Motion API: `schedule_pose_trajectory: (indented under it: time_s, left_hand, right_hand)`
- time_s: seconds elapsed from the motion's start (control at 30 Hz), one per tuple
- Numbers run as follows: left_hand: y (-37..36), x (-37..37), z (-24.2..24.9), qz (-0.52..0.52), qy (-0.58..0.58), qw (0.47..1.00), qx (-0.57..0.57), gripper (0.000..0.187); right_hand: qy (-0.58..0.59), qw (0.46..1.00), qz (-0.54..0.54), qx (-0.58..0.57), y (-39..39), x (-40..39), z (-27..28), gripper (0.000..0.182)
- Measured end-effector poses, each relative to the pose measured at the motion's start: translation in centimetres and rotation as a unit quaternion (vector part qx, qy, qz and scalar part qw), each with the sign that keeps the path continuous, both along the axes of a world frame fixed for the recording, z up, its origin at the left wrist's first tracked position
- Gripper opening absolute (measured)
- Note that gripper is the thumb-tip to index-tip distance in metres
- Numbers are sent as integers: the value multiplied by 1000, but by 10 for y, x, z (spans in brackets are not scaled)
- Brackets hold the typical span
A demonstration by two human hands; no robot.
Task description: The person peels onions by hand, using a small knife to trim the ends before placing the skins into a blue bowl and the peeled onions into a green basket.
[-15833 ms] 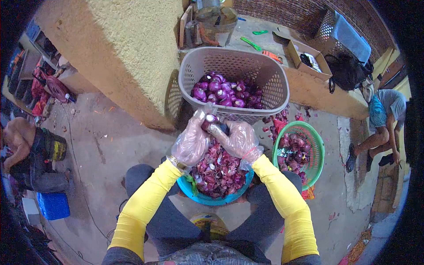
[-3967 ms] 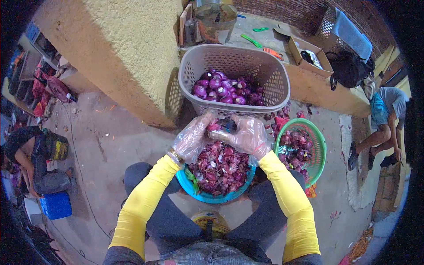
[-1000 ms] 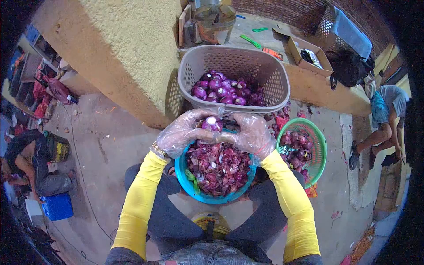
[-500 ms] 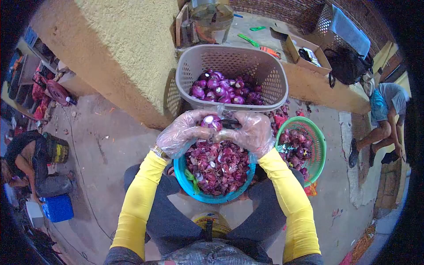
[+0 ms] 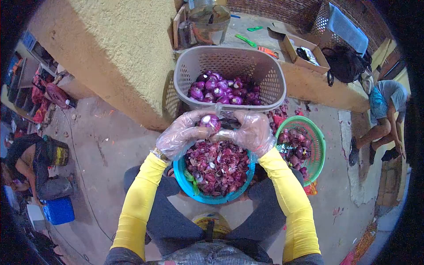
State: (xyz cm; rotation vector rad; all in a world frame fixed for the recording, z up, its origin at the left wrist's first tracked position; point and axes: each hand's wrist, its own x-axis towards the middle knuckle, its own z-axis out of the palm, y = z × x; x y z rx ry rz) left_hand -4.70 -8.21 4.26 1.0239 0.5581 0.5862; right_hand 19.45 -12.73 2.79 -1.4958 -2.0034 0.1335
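My left hand (image 5: 182, 134), in a clear plastic glove, is closed around a red onion (image 5: 210, 122) with a pale cut spot on it. Close beside it, my right hand (image 5: 252, 131), gloved too, is closed on what looks like a knife (image 5: 229, 122); its dark blade lies against the onion's right side and the handle is hidden in the fingers. Both hands hover over a blue basin (image 5: 178, 182) full of onion skins (image 5: 218, 170). Just beyond them stands a grey-brown perforated basket (image 5: 274, 84) holding many peeled onions (image 5: 221, 90).
To the right, a green basket (image 5: 322, 150) holds unpeeled onions. A ledge at the back bears a bucket (image 5: 210, 26), a green-handled tool (image 5: 245, 40) and a cardboard box (image 5: 307, 57). A wall rises at left. Other people (image 5: 391, 110) sit at both sides.
The onion in my left hand has turned slightly, so its pale spot sits further left. Otherwise both hands hold nearly the same place; the view has shifted a little.
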Motion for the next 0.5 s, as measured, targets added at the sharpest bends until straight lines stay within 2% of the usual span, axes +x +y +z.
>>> schedule_pose_trajectory:
  time_s: [0.1,0.23,0.3,0.43,0.5]
  left_hand:
    - [-3,4,0,27,-17,999,-15,60]
    - [-2,3,-2,18,-45,998,-26,62]
    - [-4,7,-3,50,-76,996,-11,62]
    - [1,7,-7,55,-66,996,16,64]
    - [5,1,-3,18,-7,998,52,62]
  right_hand:
    - [43,998,7,34,-2,-6,8,65]
    - [92,996,0,-10,-1,-10,5,65]
    - [121,992,-1,-23,-1,-10,2,65]
    - [108,993,-3,-38,-1,-9,2,64]
    - [112,993,7,-34,-2,-9,5,64]
